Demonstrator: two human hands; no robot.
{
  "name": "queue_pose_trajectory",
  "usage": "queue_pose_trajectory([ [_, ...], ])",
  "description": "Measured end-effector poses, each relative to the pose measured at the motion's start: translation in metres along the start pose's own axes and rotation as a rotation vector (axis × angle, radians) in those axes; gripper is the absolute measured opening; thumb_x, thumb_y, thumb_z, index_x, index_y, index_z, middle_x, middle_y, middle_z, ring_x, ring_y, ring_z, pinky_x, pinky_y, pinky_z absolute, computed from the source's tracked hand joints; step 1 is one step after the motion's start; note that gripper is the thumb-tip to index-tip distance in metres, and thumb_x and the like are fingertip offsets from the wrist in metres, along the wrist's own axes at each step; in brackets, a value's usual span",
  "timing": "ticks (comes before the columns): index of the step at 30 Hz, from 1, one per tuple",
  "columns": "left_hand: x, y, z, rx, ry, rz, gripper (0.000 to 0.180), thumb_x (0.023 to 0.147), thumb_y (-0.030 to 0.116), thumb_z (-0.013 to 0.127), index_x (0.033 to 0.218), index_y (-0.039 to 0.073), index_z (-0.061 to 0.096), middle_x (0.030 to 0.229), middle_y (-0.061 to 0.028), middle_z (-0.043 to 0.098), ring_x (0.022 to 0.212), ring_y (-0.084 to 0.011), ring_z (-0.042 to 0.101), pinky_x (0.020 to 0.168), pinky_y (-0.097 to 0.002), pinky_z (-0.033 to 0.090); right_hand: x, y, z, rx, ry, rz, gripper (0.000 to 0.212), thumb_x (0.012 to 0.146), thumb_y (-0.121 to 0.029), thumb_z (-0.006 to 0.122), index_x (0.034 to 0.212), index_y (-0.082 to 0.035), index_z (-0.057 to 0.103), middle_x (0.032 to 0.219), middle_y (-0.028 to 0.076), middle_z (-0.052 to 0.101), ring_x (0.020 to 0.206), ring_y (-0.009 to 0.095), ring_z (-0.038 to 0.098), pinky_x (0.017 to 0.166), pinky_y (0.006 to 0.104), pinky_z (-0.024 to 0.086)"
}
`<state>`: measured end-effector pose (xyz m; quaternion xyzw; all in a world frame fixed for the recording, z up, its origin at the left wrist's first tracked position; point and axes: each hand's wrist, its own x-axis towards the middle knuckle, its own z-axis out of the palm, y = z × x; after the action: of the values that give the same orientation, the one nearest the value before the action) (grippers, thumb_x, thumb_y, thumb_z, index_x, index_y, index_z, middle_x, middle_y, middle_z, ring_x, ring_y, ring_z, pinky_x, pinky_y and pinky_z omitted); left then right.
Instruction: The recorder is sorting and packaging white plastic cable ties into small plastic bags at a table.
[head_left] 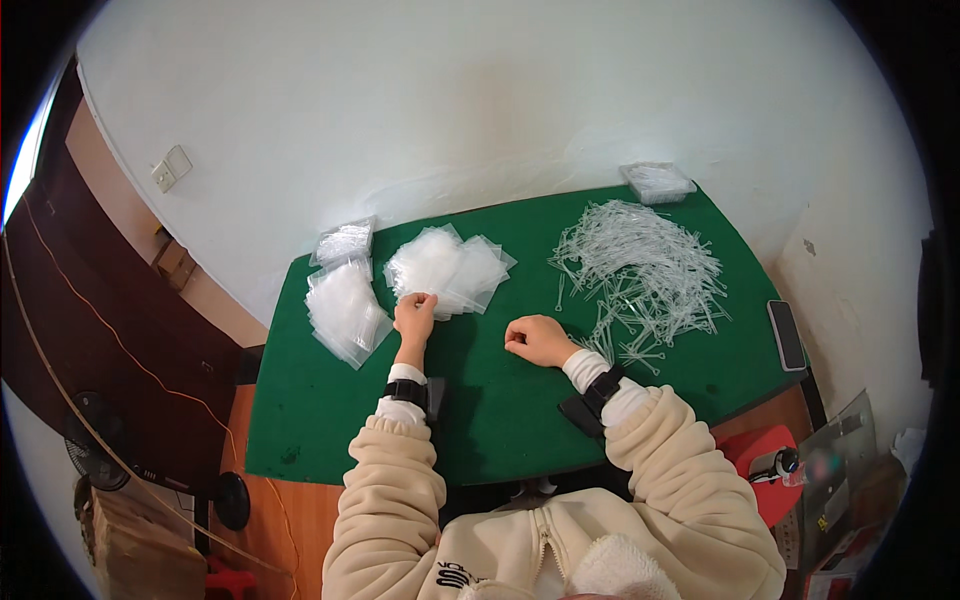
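Observation:
My left hand (415, 314) is at the near edge of a spread pile of clear plastic bags (445, 268), its fingers drawn together against them. Whether a bag is pinched there is hidden. A second pile of flat clear bags (347, 312) lies just to its left. Curled closed, my right hand (540, 341) rests over the green tabletop (480, 400); what its fingers hold, if anything, does not show. To its right spreads a big heap of thin clear plastic sticks with looped ends (645, 265), a few lying loose near my wrist.
Packed clear bags (345, 240) sit at the far left corner, and a clear box (658, 183) stands at the far right. A dark phone (786, 335) lies along the right edge. A white wall (500, 120) rises behind the table. A red stool (765, 465) stands at the lower right.

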<state>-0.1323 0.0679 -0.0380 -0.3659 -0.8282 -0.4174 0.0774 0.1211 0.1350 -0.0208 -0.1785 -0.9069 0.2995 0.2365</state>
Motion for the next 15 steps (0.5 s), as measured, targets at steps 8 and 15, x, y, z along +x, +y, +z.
queue_pose_trajectory([
  [8,0.001,0.043,-0.03,-0.47,-0.489,-0.031,0.02,0.066,0.02,0.061,0.071,0.001,0.066,0.058,-0.0079,0.057,0.055,-0.0147,0.052,0.057,-0.026,0.042,-0.001,-0.004,-0.001,0.004,0.01,-0.017,0.012,0.072,-0.02,0.061,0.077,-0.008,0.062,0.072,0.007,0.061,0.067,0.024,0.058,0.061,0.0358,0.045],
  [15,-0.02,0.069,-0.032,-0.047,-0.736,0.18,0.019,0.068,0.018,0.061,0.068,0.0,0.064,0.062,-0.0095,0.06,0.062,-0.0165,0.059,0.056,-0.0299,0.046,0.001,-0.012,-0.003,0.01,-0.034,-0.04,0.014,0.073,-0.02,0.06,0.081,-0.009,0.065,0.082,0.007,0.063,0.078,0.027,0.059,0.068,0.0372,0.046],
])
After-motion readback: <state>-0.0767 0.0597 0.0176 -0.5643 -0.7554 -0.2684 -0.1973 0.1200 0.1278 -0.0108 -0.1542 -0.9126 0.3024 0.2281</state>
